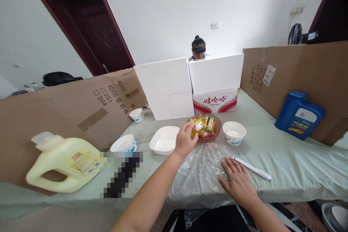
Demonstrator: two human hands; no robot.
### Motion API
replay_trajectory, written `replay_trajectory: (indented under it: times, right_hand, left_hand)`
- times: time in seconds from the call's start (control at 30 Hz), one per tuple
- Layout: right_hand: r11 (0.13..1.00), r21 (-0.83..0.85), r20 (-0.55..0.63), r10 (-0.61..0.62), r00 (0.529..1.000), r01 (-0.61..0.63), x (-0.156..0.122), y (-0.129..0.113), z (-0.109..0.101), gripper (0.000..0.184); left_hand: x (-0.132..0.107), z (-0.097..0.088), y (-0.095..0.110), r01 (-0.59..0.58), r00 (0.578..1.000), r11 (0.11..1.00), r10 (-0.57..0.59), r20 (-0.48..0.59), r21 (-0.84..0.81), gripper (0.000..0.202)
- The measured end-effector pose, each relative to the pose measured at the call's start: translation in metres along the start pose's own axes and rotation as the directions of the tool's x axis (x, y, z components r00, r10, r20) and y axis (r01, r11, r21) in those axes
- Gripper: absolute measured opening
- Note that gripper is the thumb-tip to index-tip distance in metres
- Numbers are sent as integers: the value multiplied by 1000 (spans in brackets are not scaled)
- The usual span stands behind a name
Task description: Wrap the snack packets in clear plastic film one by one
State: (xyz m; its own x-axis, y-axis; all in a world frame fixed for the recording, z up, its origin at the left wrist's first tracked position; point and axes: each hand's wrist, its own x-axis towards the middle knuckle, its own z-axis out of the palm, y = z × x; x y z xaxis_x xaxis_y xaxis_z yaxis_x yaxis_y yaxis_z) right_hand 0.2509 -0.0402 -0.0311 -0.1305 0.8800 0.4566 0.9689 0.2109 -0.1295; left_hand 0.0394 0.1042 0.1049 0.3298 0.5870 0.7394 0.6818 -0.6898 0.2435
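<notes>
My left hand (187, 139) is at the near-left rim of a reddish glass bowl (217, 130), its thumb and fingers closed around a yellow-wrapped snack packet (199, 126). Other small packets, one of them a green-edged packet (209, 122), lie in the same bowl. My right hand (239, 179) rests flat on the table, fingers stretched out, at the edge of a clear plastic bag (199, 170). Just beyond its fingertips lies a slim white tool (255, 169); its exact kind is unclear.
A white square dish (163, 140) and paper bowls (234, 133) stand nearby. White boxes (168, 87) form a barrier, with a person (198, 49) behind. Cardboard panels (108, 101) flank the table. A yellow jug (65, 163) stands left, a blue bottle (297, 116) right.
</notes>
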Motion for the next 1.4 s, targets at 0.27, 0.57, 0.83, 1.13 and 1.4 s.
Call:
replay_trajectory:
  times: [0.27, 0.57, 0.83, 1.13, 1.4]
  right_hand:
    - [1000, -6, 61, 26, 998, -26, 1, -2, -5, 57]
    - [999, 10, 71, 37, 997, -38, 2, -2, -7, 56]
    - [997, 26, 102, 71, 992, -74, 4, -5, -8, 55]
    - [965, 257, -12, -41, 999, 43, -7, 17, -57, 35]
    - [961, 138, 218, -264, 940, 238, -50, 37, -49, 68]
  left_hand:
    - [42, 75, 36, -46, 814, 997, 77, 575, -69, 37]
    - [-52, 28, 54, -248, 804, 947, 320, 502, -205, 27]
    - [-101, 2, -15, 103, 824, 933, -274, 496, 344, 36]
    - [-180, -64, 10, -326, 829, 939, 341, 443, -113, 34]
    - [-210, -50, -7, -390, 875, 915, 332, 351, 106, 43]
